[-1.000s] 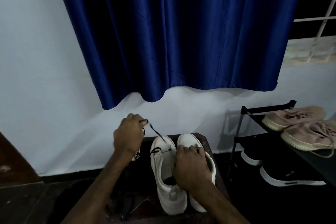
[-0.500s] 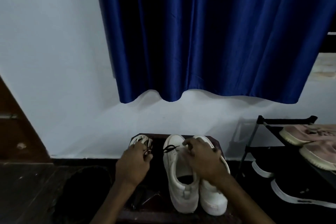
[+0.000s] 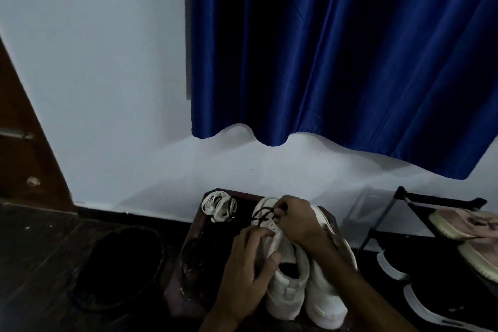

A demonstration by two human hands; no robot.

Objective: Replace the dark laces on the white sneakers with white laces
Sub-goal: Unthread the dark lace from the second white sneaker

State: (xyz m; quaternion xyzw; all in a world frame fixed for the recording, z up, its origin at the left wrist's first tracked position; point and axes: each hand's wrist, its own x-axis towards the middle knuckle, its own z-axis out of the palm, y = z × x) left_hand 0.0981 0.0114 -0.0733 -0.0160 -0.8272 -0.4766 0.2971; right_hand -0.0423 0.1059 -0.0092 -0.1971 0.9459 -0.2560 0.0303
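Item in hand: dark lace [image 3: 262,215], lower centre of frame, crossed through the toe-end eyelets of the left sneaker [image 3: 285,248] of the white sneakers [image 3: 289,302]. My right hand [image 3: 299,221] pinches the lace at those eyelets. My left hand [image 3: 250,264] grips the same shoe's side, fingers over the eyelet row, thumb on the tongue. The hands sit close; I cannot tell whether they touch. Method, as I judge it: keep the left grip firm so the shoe does not lift, and draw the lace out one crossing at a time, without yanking. White laces [image 3: 219,206]: coiled bundle on the worktop [image 3: 199,226], just left of the toe, handy for rethreading. Dark tangle [image 3: 191,256] on the worktop left of the shoes: possibly a lace, too dim to tell. Right sneaker [image 3: 324,304]: touching the left one, partly under my right forearm, lacing hidden. Surroundings: blue curtain [image 3: 336,62], upper right; shoe rack [image 3: 442,201] with pale shoes [image 3: 463,219], right edge; dark round shape [image 3: 118,267] on the floor, lower left, unidentified. Obstructions: poor light, and my right hand covering the eyelets.
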